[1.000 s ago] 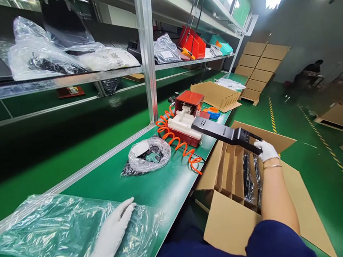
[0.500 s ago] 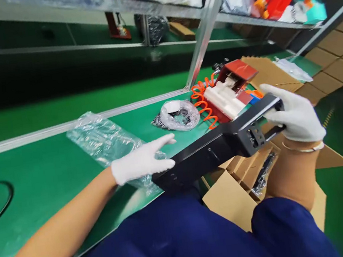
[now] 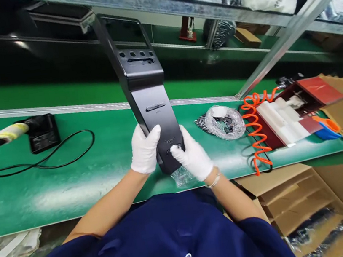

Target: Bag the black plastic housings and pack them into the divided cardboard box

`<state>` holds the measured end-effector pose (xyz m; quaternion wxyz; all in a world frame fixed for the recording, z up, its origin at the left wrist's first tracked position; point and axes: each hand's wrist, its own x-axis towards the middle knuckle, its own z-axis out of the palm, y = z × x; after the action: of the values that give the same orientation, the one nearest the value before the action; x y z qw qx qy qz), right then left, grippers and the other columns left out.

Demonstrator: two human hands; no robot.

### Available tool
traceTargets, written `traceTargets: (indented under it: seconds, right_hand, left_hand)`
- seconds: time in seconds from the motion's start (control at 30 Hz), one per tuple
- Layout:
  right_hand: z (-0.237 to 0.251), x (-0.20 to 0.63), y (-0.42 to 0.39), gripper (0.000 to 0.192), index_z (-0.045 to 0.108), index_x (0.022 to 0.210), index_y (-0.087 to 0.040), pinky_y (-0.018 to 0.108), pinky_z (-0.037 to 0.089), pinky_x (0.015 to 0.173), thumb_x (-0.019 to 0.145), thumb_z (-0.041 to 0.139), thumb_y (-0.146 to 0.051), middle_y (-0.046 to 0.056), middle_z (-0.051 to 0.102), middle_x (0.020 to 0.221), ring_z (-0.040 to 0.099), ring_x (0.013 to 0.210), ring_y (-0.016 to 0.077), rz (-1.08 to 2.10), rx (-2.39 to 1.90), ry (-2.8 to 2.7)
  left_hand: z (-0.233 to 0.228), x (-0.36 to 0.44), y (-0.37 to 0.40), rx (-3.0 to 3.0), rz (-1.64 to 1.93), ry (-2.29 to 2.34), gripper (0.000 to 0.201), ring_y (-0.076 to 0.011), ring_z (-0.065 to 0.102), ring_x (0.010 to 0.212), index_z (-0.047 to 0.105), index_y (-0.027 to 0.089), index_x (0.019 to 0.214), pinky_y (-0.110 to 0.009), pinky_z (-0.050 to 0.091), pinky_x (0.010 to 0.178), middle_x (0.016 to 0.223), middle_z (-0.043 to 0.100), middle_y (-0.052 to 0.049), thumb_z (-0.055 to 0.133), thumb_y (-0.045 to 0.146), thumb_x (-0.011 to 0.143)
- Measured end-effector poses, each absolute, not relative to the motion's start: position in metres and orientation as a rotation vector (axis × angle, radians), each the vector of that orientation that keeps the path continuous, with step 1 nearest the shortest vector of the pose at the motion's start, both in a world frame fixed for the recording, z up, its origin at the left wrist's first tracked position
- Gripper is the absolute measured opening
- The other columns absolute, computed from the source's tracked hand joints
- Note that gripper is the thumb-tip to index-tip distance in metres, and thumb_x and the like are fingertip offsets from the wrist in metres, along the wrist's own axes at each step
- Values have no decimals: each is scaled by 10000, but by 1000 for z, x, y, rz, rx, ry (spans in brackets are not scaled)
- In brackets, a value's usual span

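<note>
A long black device housing with a rectangular window, a row of round holes and a slot rises upright before me, tilted to the left. My left hand, in a white glove, is closed around its lower left edge. On the lower right, my gloved right hand grips the same housing, with the thumb on its front near the bottom end. A clear plastic bag shows on the bench just below the housing, mostly hidden behind it and my right hand.
On the green bench, a black adapter with a cable lies left. To the right are a bagged coil, an orange spiral hose and a red-and-white fixture. An open divided carton stands below; a metal shelf hangs above.
The black housing has swung from lying sideways at the right to standing upright in front of me. My left hand, open beside it before, now grips it. The view has turned left.
</note>
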<state>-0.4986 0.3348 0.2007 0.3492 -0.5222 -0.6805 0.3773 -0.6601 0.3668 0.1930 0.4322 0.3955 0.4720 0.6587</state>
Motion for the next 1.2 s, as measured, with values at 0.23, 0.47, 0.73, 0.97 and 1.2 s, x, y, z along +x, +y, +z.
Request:
traceTargets:
  seconds: [0.23,0.47,0.73,0.97,1.2]
  right_hand:
    - [178,-543,347,626,448,1491,-230,446,404,1183,958,547,-543,100,556,1470,522,1365,277,1030,-1234,-1593]
    - [178,-525,350,533,528,1422,-248,395,412,1188,990,453,-552,47,585,1452,541,1352,225,1066,-1194,-1464]
    - [188,-513,352,609,471,1457,-209,449,327,1246,939,558,-517,82,488,1537,437,1445,241,816,-1290,-1210]
    - [187,-511,352,637,397,1518,-237,480,280,1264,960,492,-530,68,428,1578,362,1495,244,739,-1341,-1231]
    - [180,-514,353,643,395,1522,-221,462,347,1236,956,478,-514,74,443,1568,365,1497,241,766,-1316,-1232]
  left_hand:
    - [187,-669,369,951,1753,1264,442,-191,670,845,596,191,942,-344,574,817,960,705,-45,758,559,761]
    - [191,-666,380,1105,1689,1248,470,-244,692,949,610,199,1006,-384,576,877,1046,716,-79,689,623,818]
    - [180,-632,377,1451,1321,1023,884,-291,524,1373,280,176,1523,-448,408,1173,1533,476,-195,635,640,859]
    - [170,-623,378,1573,1332,1140,770,-301,538,1346,363,150,1450,-469,396,1167,1471,522,-218,510,679,911]
    - [155,-629,378,1482,1360,1250,761,-316,626,1208,453,153,1354,-497,466,1087,1314,635,-207,445,756,890]
